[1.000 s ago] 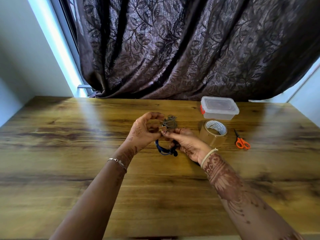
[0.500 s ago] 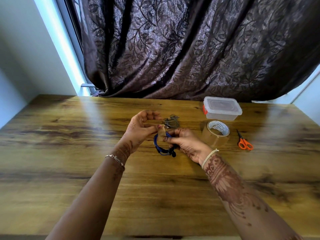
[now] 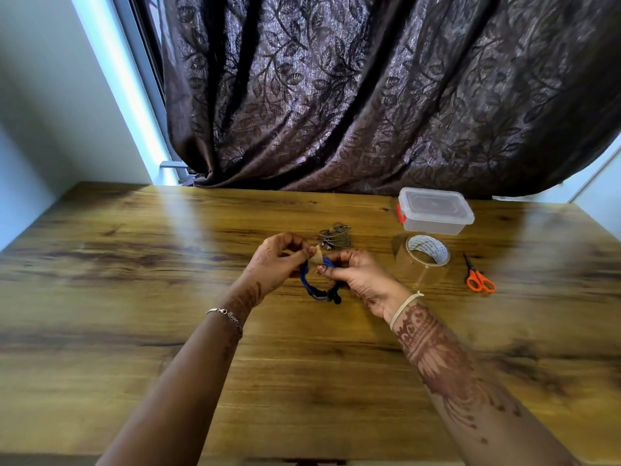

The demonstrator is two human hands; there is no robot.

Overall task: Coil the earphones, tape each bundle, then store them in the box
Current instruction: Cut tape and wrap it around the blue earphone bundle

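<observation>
Both hands are working mid-table. The left hand [image 3: 274, 260] is pinching a tape strip [image 3: 316, 260] at the top of the blue coil [image 3: 311, 285]. The right hand [image 3: 364, 280] is gripping the coil's right side, fingers curled round it. The grey bundle [image 3: 336, 237] is lying just behind the hands. Right of it, the box [image 3: 435, 211], lid on, is sitting near the far edge. The tape roll [image 3: 425, 260] is sitting just in front of the box, with the scissors [image 3: 479, 277] right of the roll. The table [image 3: 134, 297] is showing wide wood left of the hands and toward the near edge. The curtain [image 3: 369, 95] is hanging along the far edge.
</observation>
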